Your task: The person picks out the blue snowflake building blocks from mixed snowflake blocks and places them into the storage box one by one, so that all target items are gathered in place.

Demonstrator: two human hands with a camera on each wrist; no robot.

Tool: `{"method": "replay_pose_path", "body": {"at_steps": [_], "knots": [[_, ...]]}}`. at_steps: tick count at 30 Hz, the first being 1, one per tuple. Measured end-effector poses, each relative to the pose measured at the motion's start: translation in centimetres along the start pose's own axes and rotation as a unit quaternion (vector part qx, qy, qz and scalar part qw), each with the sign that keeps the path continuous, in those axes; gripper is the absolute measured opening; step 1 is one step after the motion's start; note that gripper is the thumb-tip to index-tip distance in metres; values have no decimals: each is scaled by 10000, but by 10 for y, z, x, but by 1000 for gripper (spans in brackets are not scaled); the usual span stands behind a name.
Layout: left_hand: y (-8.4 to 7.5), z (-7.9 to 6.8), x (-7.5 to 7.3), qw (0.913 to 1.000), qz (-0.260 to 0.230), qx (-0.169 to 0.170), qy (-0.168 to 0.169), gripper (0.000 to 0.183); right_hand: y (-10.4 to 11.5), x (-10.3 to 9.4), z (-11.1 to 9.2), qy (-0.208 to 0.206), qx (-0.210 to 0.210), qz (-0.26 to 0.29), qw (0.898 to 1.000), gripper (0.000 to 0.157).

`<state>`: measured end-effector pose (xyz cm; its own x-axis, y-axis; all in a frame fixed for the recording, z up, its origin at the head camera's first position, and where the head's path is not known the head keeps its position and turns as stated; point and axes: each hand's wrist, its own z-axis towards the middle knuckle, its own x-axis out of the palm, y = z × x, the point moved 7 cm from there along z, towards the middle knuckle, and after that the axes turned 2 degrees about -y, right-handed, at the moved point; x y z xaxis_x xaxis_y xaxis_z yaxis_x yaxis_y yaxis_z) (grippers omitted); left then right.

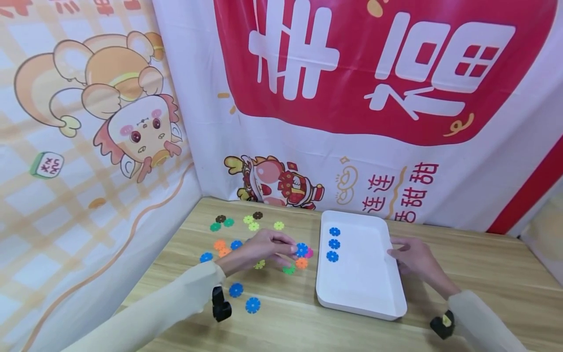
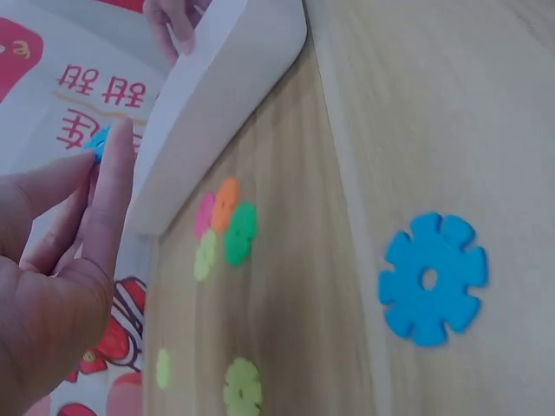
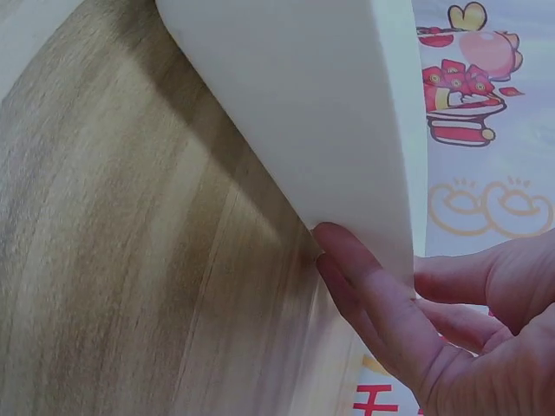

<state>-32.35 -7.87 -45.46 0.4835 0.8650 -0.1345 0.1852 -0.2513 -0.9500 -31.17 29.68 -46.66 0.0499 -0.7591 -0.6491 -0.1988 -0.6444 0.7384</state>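
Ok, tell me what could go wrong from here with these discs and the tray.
The left hand pinches a blue disc at its fingertips, so it could slip and drop outside the white tray.
The right hand holds the tray's side wall; a tug or tilt might slide the three blue discs lying inside.
The magenta disc and orange disc lie close to the left hand, which might knock them.

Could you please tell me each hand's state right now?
Left hand: pinching a blue flower-shaped plastic disc.
Right hand: gripping a white rectangular tray by its side.
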Motion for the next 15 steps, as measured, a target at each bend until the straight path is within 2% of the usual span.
{"method": "replay_pose_path", "body": {"at_steps": [3, 10, 15], "knots": [[-8, 7, 8, 9998, 77, 150, -97, 22, 2, -1, -1, -30, -32, -56, 10000, 51], [-26, 21, 34, 9969, 443, 587, 266, 17, 5, -1, -3, -73, -109, -135, 9998, 50], [-35, 27, 49, 9916, 906, 852, 354, 13, 4, -1, -2, -68, -104, -176, 9998, 50]]}}
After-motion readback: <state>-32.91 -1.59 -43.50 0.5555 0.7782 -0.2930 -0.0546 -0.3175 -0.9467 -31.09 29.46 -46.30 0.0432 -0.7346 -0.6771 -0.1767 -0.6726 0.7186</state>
